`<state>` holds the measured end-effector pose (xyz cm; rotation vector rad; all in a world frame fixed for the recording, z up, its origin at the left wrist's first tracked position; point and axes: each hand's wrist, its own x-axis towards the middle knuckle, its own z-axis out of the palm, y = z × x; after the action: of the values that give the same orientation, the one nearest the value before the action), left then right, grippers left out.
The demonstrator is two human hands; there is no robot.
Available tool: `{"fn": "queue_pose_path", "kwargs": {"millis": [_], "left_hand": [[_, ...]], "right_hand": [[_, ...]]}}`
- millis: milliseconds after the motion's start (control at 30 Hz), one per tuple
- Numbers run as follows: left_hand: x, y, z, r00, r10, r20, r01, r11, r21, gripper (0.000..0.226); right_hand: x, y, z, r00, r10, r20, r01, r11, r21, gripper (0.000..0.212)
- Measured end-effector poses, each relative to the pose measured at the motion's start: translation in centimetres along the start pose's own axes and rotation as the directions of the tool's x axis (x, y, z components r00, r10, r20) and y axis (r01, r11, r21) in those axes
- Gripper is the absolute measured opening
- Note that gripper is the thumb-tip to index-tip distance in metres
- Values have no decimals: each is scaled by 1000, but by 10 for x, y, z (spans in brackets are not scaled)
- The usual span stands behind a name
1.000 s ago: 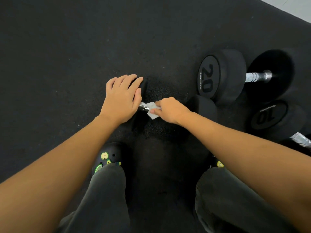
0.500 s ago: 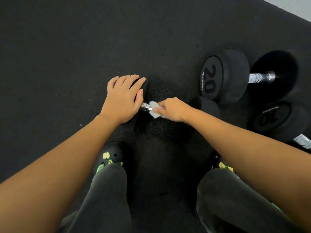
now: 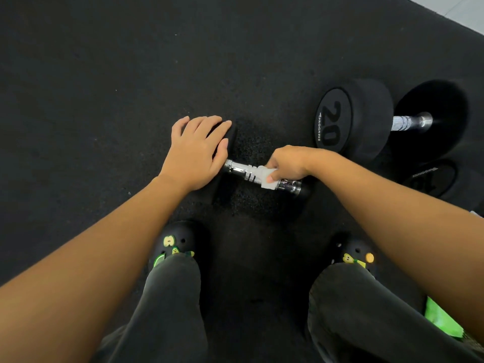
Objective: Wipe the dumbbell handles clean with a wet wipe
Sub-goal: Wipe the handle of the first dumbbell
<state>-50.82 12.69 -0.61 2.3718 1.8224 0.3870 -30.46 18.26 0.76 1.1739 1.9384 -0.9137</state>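
Now the right hand (image 3: 289, 163), gripping the wipe (image 3: 268, 176) around the handle (image 3: 243, 172), had slid rightward, baring more chrome; the left hand (image 3: 195, 150) stayed flat, unclenched, on the dumbbell's left head (image 3: 227, 142) on the mat (image 3: 104, 87).

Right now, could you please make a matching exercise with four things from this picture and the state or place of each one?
Things:
1. left hand
2. right hand
3. wet wipe
4. dumbbell marked 20

States:
A. lies untouched, farther right on the floor
B. rests flat on a black weight head
C. wrapped around the chrome handle
D. pinches the white cloth on the bar

Pairs: 1-B, 2-D, 3-C, 4-A
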Motion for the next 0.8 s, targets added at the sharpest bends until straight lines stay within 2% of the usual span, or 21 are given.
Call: {"fn": "queue_pose_path", "kwargs": {"millis": [100, 200, 433, 700, 800], "left_hand": [[0, 1, 0, 1000, -3, -10, 3, 1000, 2, 47], [0, 1, 2, 1000, -11, -9, 11, 1000, -1, 47], [3, 2, 3, 1000, -24, -5, 24, 1000, 1, 48], [2, 0, 3, 1000, -7, -4, 7, 1000, -11, 47], [1, -1, 2, 1000, 9, -12, -9, 1000, -11, 46]], "right_hand": [[-1, 2, -1, 998, 35, 43, -32, 998, -58, 35], [0, -2, 2, 999, 26, 27, -23, 996, -88, 36], [-2, 0, 10, 999, -26, -41, 25, 1000, -17, 38], [-4, 8, -4, 997, -34, -70, 34, 999, -12, 23], [-7, 14, -5, 990, -26, -136, 25, 1000, -10, 22]]}}
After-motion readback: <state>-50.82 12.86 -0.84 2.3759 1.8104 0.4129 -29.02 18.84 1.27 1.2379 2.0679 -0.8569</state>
